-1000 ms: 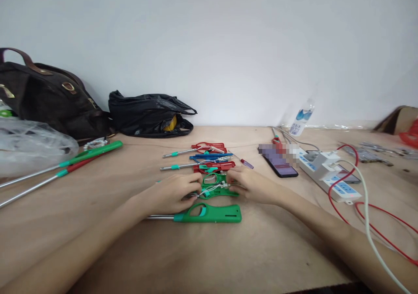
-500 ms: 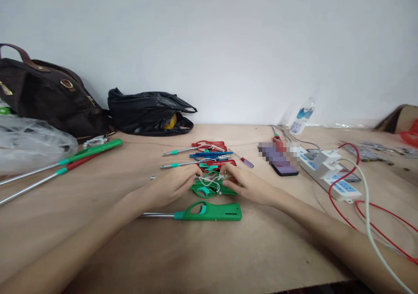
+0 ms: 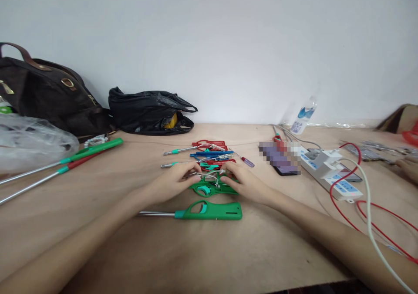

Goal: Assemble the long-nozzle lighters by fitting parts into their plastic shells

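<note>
Thin white wires [image 3: 215, 180] hang between my two hands over an opened green lighter shell [image 3: 215, 190] with a turquoise trigger. My left hand [image 3: 178, 178] is closed at the wires' left end, thumb and fingers pinched. On the other side, my right hand [image 3: 244, 183] pinches the wires' right end, where a small pale part shows. Closer to me lies a whole green long-necked lighter [image 3: 212, 211] with a metal tube. Beyond my hands lie opened red lighter parts [image 3: 217, 165] and blue lighter parts [image 3: 212, 155]. My fingertips partly hide what they grip.
A small screwdriver [image 3: 247, 161] and a phone [image 3: 284, 165] lie to the right, near a power strip [image 3: 342, 188] with cables. A bottle [image 3: 303, 117] leans at the wall. Two lighters [image 3: 94, 149] and bags [image 3: 146, 111] are left. Another person's hand [image 3: 409, 167] shows at the right edge.
The wires between my hands have lifted slightly and shifted, and the dark piece dangling from them no longer shows. Another person's hand has come into view at the right edge.
</note>
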`<state>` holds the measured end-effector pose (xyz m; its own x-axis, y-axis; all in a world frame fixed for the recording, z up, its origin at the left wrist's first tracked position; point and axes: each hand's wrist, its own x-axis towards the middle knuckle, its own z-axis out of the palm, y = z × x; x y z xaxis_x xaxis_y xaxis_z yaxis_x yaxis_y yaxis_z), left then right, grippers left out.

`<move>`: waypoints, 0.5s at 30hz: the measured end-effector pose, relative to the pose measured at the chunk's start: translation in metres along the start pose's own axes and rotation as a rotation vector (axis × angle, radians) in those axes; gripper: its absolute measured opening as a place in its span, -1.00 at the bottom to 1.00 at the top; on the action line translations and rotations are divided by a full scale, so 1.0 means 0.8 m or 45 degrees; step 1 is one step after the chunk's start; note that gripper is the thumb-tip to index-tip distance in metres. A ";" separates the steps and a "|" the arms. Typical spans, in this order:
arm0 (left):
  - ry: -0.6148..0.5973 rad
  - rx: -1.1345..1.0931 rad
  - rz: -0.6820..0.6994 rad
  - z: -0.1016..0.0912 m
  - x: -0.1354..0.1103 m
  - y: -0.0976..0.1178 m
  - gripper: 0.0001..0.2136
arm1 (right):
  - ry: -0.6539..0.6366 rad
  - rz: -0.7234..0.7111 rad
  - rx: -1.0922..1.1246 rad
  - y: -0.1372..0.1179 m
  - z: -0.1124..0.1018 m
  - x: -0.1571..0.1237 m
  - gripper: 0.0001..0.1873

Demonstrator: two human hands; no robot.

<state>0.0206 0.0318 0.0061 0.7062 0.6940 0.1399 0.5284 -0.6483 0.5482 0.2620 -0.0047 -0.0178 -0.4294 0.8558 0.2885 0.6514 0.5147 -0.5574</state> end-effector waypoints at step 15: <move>0.037 0.121 -0.061 0.021 0.002 -0.003 -0.73 | 0.000 0.002 0.026 -0.004 0.003 -0.001 -0.84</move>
<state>0.0286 0.0292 -0.0084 0.6659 0.7328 0.1399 0.6046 -0.6399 0.4744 0.2588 -0.0069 -0.0183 -0.4285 0.8565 0.2876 0.6394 0.5124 -0.5733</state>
